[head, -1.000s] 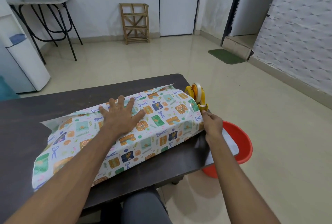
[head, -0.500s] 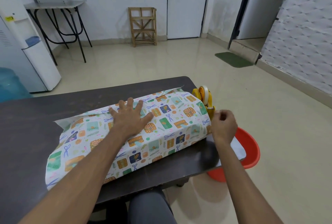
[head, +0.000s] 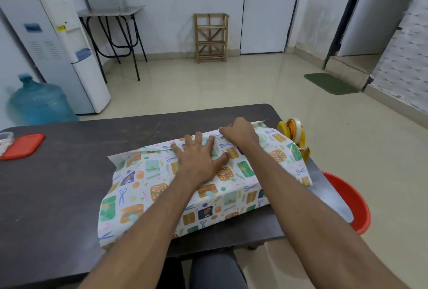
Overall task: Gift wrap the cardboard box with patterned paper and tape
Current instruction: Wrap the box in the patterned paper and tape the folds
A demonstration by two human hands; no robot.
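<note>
The cardboard box is fully hidden under patterned paper (head: 234,186) with gift and scissor prints; it lies on the dark table (head: 58,196). My left hand (head: 199,156) presses flat on top of the paper, fingers spread. My right hand (head: 240,132) has curled, pinching fingers at the overlapping paper edge on the far side of the top. The clear tape strip in that pinch hardly shows. A yellow tape dispenser (head: 295,133) stands at the table's right edge, just beyond the box.
A red bucket (head: 352,200) sits on the floor below the table's right edge. A red-lidded container (head: 23,145) lies at the table's far left. A water cooler (head: 58,45) and a blue jug (head: 39,103) stand at the back left.
My right hand left the tape dispenser, lifted with pinched fingers, and moved left onto the paper's far top edge. My left hand stayed pressed on the paper.
</note>
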